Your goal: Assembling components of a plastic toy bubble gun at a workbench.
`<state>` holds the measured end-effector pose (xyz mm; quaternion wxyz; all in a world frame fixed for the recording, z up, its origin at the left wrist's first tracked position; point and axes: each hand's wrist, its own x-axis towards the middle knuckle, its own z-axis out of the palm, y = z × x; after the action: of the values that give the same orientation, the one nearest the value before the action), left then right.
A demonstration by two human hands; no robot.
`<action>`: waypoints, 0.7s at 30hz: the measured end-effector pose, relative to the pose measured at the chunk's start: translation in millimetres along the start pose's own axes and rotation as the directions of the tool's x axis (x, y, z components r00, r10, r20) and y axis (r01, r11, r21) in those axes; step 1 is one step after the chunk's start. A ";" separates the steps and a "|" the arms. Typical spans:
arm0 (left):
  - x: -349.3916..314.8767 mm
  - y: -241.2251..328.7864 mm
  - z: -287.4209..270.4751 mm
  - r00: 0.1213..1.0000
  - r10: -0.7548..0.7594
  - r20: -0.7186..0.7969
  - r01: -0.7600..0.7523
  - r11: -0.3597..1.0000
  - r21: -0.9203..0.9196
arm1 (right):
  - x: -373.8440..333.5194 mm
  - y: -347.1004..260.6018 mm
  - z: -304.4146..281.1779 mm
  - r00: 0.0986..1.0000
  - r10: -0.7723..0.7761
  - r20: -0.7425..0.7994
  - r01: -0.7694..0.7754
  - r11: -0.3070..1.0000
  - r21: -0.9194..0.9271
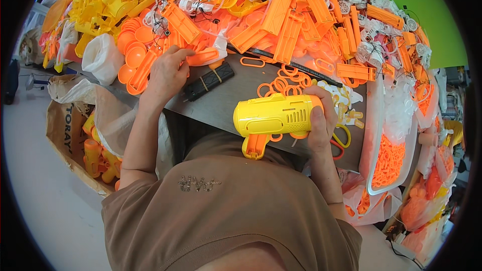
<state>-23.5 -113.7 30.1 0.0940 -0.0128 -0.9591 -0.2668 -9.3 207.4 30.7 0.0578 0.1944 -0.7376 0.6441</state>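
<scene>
My right hand is closed around the orange rear end of a yellow toy gun, holding it above the table's near edge. The toy's nose points left, and its short handle with an orange inside hangs down. Farther off to the left, my left hand reaches to the edge of the pile. Its bent fingers close on the left end of a smooth, rounded orange plastic part; the fingertips are partly hidden. Beside that hand lies a black block with a rubber band round it.
Long orange trays, white wired motors and yellow shells heap up at the back. Orange rings and scissors lie near the right hand. A white bin of small orange parts stands right, a paper sack left.
</scene>
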 end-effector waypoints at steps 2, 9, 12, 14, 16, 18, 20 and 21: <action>-1.4 2.8 4.2 0.999 0.033 -0.033 -0.033 0.999 0.013 | 0.4 -3.8 1.5 1.000 0.007 0.005 -0.007 1.000 -0.004; 3.4 3.7 27.5 0.955 0.262 -0.141 -0.229 0.950 0.213 | 0.3 -4.2 2.3 1.000 0.009 -0.004 -0.009 0.999 0.031; 6.7 0.0 31.3 0.951 0.271 -0.148 -0.227 0.939 0.259 | -1.0 -4.4 1.9 1.000 0.020 -0.002 -0.020 1.000 0.022; 6.3 -2.1 32.4 0.950 0.272 -0.153 -0.222 0.933 0.282 | -2.1 -4.5 0.6 1.000 0.027 0.009 -0.027 1.000 -0.003; 5.8 -4.3 33.8 0.946 0.270 -0.180 -0.243 0.957 0.162 | -2.1 -4.4 -0.5 0.999 0.035 0.017 -0.034 0.999 -0.030; 4.3 1.0 27.8 0.967 0.186 -0.177 -0.183 0.983 0.036 | -1.0 -5.3 -1.8 0.999 0.025 0.023 -0.024 0.999 -0.041; 2.6 7.3 18.5 0.982 0.105 -0.157 -0.121 0.988 -0.093 | -0.4 -2.4 -3.3 1.000 0.021 0.015 -0.021 0.999 -0.047; 1.5 8.3 12.5 0.971 0.147 -0.190 -0.169 0.979 -0.110 | 0.4 -1.8 -4.2 1.000 0.015 0.013 -0.015 0.999 -0.052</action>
<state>-26.5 -100.2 24.1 0.2005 -0.0709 -0.9239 -0.3180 -9.7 211.2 33.2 0.0531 0.1915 -0.7557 0.6240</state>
